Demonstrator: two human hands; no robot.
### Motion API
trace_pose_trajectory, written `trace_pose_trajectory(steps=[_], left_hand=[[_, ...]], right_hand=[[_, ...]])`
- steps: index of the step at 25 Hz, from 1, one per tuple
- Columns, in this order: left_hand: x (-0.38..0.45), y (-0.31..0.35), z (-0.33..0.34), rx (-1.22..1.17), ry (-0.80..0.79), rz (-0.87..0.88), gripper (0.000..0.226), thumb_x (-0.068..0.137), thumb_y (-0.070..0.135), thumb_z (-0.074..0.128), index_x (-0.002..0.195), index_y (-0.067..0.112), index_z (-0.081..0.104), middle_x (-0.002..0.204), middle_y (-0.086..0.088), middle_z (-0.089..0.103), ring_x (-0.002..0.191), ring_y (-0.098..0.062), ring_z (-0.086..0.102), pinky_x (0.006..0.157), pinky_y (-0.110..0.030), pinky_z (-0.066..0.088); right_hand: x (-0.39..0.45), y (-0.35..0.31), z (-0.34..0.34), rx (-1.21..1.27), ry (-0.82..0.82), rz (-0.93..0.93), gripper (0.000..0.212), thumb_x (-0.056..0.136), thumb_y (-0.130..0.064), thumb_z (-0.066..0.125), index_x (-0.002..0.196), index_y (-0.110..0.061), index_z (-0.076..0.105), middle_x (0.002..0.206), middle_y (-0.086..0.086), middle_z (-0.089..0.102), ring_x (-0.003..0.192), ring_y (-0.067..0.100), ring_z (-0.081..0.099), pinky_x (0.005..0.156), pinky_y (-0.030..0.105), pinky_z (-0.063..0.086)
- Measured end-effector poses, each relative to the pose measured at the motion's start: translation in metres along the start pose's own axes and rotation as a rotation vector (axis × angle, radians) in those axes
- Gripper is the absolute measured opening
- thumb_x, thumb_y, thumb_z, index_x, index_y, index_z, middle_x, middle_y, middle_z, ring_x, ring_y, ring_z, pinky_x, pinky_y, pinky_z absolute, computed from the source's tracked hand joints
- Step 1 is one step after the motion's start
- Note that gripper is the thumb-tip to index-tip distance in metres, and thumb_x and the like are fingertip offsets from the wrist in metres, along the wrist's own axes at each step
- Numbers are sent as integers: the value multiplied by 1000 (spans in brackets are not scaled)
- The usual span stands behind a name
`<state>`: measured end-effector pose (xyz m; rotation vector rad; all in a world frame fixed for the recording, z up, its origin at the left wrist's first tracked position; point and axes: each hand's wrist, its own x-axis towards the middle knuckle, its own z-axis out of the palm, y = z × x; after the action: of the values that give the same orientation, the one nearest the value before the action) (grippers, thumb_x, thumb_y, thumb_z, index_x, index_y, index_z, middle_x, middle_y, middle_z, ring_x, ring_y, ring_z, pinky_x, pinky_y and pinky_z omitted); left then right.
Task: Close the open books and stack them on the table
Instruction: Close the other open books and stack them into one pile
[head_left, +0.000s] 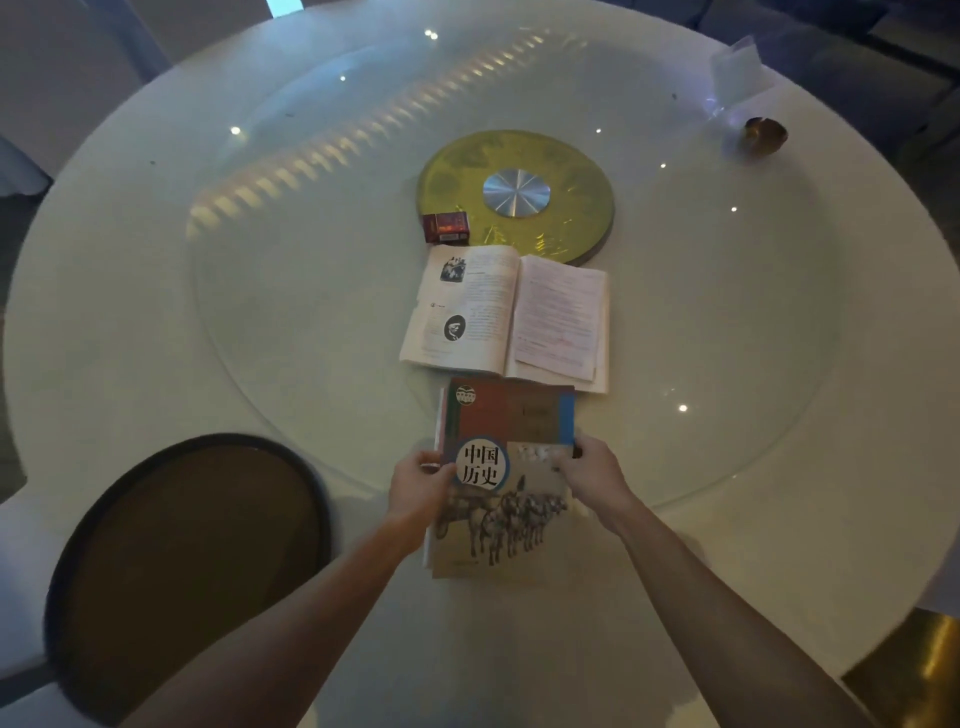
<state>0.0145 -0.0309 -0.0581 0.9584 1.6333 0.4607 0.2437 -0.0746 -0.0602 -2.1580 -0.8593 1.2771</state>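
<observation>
A closed book (506, 488) with a brown and tan cover showing horses lies near the table's front edge. My left hand (418, 486) grips its left edge and my right hand (589, 470) grips its right edge. Other book edges show under its left side. Just beyond it an open book (506, 314) lies flat with printed pages up and loose sheets on its right page.
The round white table (130, 260) carries a glass turntable with a gold disc (519, 192) at its centre. A small red box (447, 227) sits by the disc. A brown round tray (187, 561) lies at front left. A small brown bowl (763, 135) stands far right.
</observation>
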Motion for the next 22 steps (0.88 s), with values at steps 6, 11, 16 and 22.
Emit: trace_pose_trajectory(steps=[6, 11, 16, 22], left_hand=[[14, -4, -2, 137, -16, -10, 20, 92, -1, 60, 106, 8, 72, 96, -8, 75, 68, -17, 72, 46, -24, 59], [25, -12, -6, 501, 57, 176, 33, 88, 22, 67, 121, 19, 69, 99, -1, 69, 83, -15, 66, 69, -33, 59], [48, 3, -10, 505, -15, 131, 33, 88, 31, 70, 116, 16, 66, 103, -3, 73, 84, -14, 66, 59, -22, 47], [128, 67, -17, 356, 155, 140, 58, 87, 27, 72, 137, 1, 56, 126, -20, 64, 111, -30, 63, 96, -40, 52]], right_hand=[[10, 13, 21, -69, 120, 15, 10, 94, -7, 59, 94, -16, 62, 91, 2, 70, 83, 19, 70, 68, 42, 57], [13, 12, 32, -272, 210, -113, 18, 96, -6, 55, 83, -18, 54, 88, -1, 52, 77, 18, 52, 59, 26, 39], [26, 9, 26, -249, 213, -78, 8, 89, -16, 55, 90, -23, 51, 90, 0, 57, 76, 19, 55, 62, 34, 44], [96, -32, -31, -6, 387, 108, 37, 94, -29, 65, 123, -6, 65, 112, 12, 70, 100, 31, 68, 85, 46, 58]])
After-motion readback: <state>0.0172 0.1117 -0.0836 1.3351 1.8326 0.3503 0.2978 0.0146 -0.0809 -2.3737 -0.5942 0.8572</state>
